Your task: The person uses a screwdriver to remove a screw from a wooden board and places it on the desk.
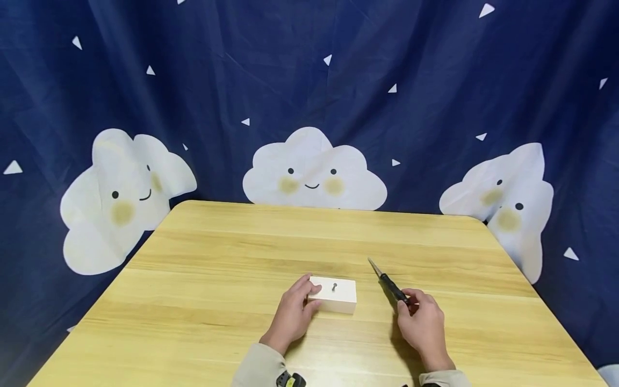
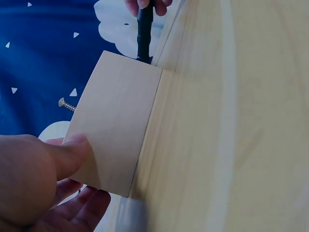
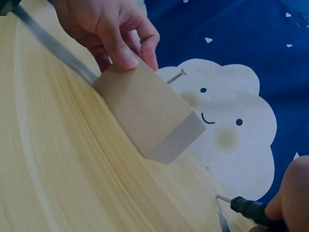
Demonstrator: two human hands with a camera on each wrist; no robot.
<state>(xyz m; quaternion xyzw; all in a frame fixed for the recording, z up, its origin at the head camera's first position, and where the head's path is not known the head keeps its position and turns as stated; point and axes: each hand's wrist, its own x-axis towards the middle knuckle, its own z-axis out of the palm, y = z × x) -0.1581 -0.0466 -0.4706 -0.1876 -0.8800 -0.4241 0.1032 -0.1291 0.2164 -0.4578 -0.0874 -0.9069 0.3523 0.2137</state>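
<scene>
A pale wooden block lies on the table, and a metal screw stands up from its top face. My left hand grips the block's left end, the thumb on the near side and the fingers over the top and far side. In the right wrist view the threaded shank of the screw shows above the wood. To the right of the block, my right hand holds a black-handled screwdriver. Its metal tip points forward and left, apart from the block and the screw.
Under everything is a light wood-grain table with rounded far corners. Behind it hangs a dark blue curtain printed with white clouds and small triangles. A dark band with a yellow-green part sits at the left wrist.
</scene>
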